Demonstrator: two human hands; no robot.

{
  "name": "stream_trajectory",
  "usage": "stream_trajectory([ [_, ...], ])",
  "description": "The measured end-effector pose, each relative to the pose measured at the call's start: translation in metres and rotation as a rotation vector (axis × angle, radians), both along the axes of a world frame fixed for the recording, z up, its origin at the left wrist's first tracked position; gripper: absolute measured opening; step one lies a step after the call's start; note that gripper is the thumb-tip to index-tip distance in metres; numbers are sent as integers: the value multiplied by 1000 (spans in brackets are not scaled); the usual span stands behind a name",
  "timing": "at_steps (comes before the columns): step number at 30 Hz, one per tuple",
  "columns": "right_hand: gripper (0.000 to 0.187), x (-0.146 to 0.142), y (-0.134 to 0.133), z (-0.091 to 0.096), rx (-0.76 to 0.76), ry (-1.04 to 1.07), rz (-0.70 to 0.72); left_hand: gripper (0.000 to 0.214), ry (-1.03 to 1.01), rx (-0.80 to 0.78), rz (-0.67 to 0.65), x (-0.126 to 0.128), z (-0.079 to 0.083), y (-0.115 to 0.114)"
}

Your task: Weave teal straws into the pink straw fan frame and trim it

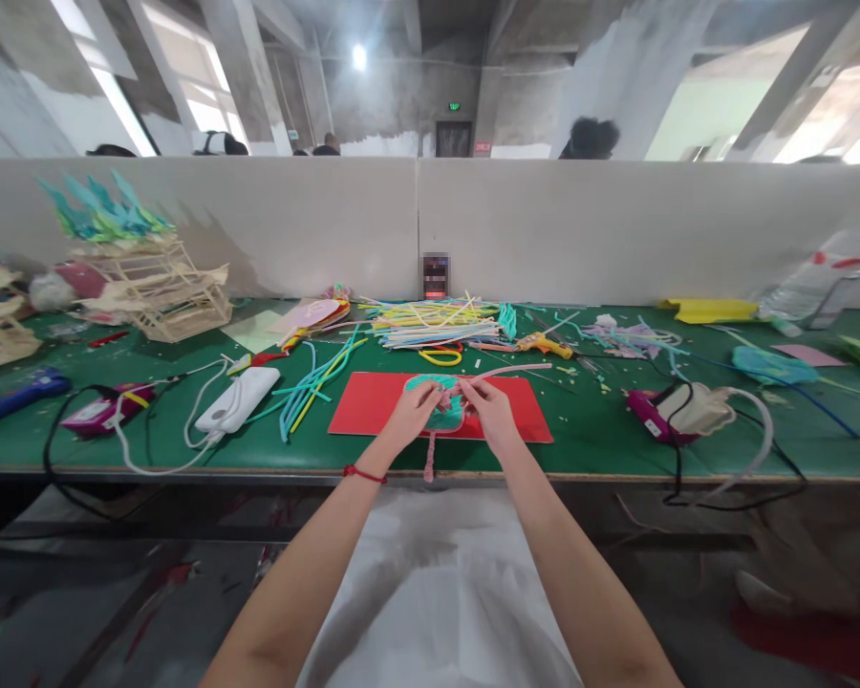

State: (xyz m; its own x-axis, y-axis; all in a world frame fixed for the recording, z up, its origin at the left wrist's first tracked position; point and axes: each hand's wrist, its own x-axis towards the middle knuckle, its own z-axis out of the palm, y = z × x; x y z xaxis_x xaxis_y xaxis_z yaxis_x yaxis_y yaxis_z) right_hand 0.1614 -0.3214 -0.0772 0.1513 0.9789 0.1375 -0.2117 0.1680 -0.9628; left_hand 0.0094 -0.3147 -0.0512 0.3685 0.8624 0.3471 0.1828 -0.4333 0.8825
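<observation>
My left hand and my right hand meet over a red sheet on the green table. Between them lies a teal fan-shaped craft piece edged with a pink pipe cleaner that runs off to the right. A pink twisted handle hangs down toward the table's front edge. Both hands pinch the piece at its rim, fingers closed on it. A red string circles my left wrist.
Piles of coloured pipe cleaners, a yellow glue gun, a white power bank with cables, a purple tool, wooden model buildings at left, a plastic bottle at right. A white partition backs the table; people's heads show behind it.
</observation>
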Motion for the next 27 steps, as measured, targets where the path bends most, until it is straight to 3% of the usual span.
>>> stream_trajectory([
  [5, 30, 2, 0, 2, 17, -75, -12, 21, 135, 61, -36, -6, 7, 0],
  [10, 33, 0, -1, 2, 29, -130, -42, 26, 120, 2, -23, -6, 3, 1],
  [18, 26, -4, -17, 5, 89, -341, -103, 25, 133, 18, 161, -3, -3, 5],
  [20, 21, -1, -22, 8, 211, -484, -150, 25, 149, 34, 173, -3, -2, 5],
  [23, 18, 3, -27, 16, 469, -882, -260, 22, 173, 54, 169, -2, -1, 2],
  [27, 16, 5, -28, 23, 582, -1209, -386, 20, 205, 81, 153, -1, -1, 0],
])
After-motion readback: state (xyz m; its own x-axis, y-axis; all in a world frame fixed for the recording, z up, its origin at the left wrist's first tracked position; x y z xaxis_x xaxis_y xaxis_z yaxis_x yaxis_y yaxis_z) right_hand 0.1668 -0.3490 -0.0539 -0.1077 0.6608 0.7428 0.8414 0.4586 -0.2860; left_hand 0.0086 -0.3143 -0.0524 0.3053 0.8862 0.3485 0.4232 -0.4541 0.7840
